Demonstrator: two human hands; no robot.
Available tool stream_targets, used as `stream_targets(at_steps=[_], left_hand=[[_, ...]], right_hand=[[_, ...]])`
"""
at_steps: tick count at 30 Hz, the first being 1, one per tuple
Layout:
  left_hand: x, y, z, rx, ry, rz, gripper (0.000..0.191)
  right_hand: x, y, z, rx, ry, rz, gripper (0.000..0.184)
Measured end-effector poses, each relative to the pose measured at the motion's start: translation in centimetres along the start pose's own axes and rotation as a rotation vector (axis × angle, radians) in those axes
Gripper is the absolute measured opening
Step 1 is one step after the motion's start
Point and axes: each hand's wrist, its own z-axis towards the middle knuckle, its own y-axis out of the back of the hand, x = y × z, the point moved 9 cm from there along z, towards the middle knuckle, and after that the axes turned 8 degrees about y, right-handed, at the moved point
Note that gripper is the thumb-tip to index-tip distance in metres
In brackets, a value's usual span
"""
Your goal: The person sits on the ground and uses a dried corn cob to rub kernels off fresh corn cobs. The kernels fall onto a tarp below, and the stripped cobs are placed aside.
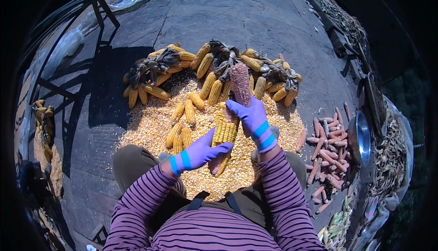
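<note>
My left hand, in a purple knit glove, is wrapped around the lower part of a yellow corn ear. Kernels are gone from patches near both its ends, where pinkish cob shows. My right hand, gloved alike, grips a bare reddish corn cob that points away from me and lies against the ear's upper end. Under both hands spreads a heap of loose corn kernels. Several whole ears lie on the heap, left of the held one.
Braided bundles of corn ears curve along the heap's far side. To the right lie a pile of stripped cobs and a tilted metal basin. Dry husks fill the right edge. More hanging or stacked corn appears at far left.
</note>
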Motion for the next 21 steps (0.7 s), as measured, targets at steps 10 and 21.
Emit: stream_targets(at_steps=[10,21], left_hand=[[2.9,1.2,1.0,0.085,0.1,-0.394,0.045],[-1.2,0.2,0.3,-0.125,-0.047,0.072,0.061]], right_hand=[[1.2,0.5,-0.3,-0.056,-0.012,0.134,0.032],[0.6,0.7,-0.5,-0.083,0.033,-0.057,0.032]])
